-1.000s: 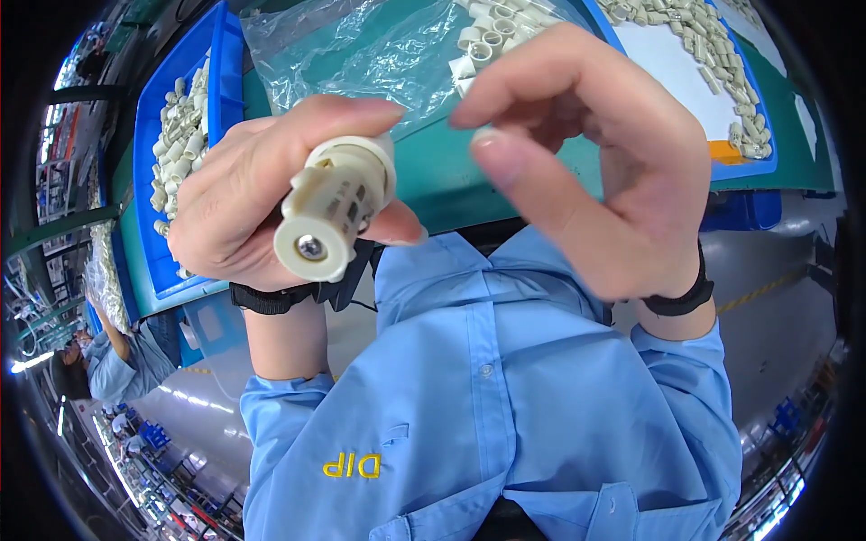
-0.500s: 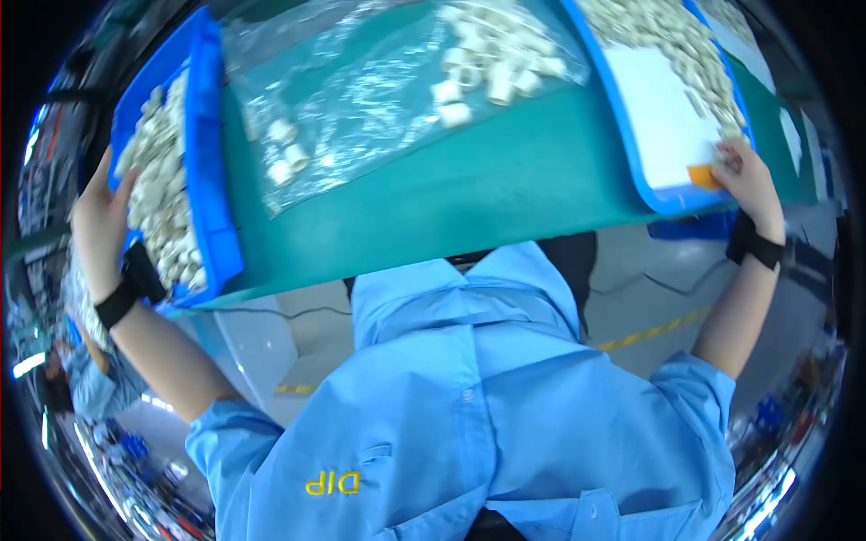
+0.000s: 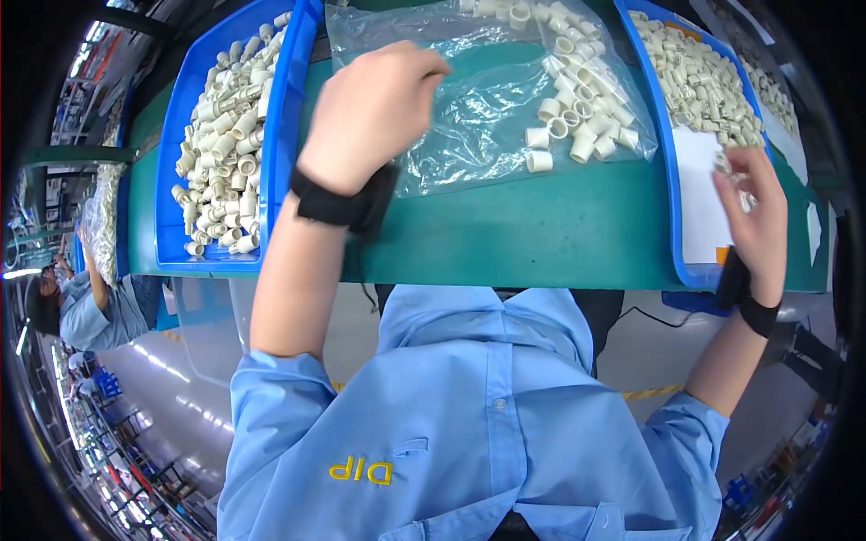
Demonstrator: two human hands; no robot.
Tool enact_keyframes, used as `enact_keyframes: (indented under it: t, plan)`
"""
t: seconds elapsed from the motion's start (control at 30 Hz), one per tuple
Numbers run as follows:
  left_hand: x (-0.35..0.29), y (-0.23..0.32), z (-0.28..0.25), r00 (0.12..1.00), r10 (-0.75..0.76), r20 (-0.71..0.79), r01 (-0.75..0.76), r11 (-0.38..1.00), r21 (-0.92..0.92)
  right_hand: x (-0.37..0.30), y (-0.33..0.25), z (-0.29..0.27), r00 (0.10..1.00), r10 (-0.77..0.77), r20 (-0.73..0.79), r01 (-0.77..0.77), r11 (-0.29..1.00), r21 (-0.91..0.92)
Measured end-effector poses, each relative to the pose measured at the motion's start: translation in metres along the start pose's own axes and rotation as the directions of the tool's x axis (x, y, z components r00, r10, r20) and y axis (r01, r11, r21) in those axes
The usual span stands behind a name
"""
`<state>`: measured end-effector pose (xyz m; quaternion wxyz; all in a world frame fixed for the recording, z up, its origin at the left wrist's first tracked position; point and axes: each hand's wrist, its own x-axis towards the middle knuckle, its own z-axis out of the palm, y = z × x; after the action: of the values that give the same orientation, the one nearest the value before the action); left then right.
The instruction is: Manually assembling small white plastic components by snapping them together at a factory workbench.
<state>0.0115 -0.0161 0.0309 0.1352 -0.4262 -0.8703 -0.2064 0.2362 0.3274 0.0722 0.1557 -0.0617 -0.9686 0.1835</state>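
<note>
"Any lettering you can make out?"

"Yes, on the chest of the blue shirt [image 3: 586, 424]: a short row of yellow capitals [image 3: 361, 471], low in the frame and left of centre."

"Which way up?"

"Upside down as the view stands, yet clear enough to read."

"What about the orange tag [image 3: 723, 255] at the right, by the near end of the blue tray [image 3: 699, 276]?"

"Too small to tell if it carries print. Same with the pale fittings [image 3: 708, 81] in there."

"Signs?"

"Just a yellow striped marking line [image 3: 657, 391] on the floor [image 3: 194, 415], lower right."
</note>
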Motion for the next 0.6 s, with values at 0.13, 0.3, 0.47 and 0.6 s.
enact_keyframes:
  t: [0.13, 0.3, 0.47, 0.6]
  plan:
    - [0.052, 0.001, 0.049, 0.970, -0.119, 0.214, 0.109, 0.992, 0.060, 0.046, -0.080, 0.036, 0.958, -0.247, -0.146, 0.285, 0.886, 0.366]
    - [0.083, 0.016, 0.078, 0.967, -0.101, 0.234, 0.113, 0.993, -0.040, 0.098, -0.115, 0.091, 0.923, -0.308, -0.231, 0.384, 0.781, 0.493]
    - [0.095, 0.028, 0.104, 0.997, -0.074, -0.004, 0.074, 0.997, -0.023, 0.108, -0.091, 0.143, 0.959, -0.023, -0.282, 0.235, 0.622, 0.747]
    - [0.111, 0.023, 0.105, 0.996, -0.055, 0.072, 0.050, 0.997, 0.063, 0.104, -0.085, 0.154, 0.964, 0.063, -0.260, 0.189, 0.529, 0.827]
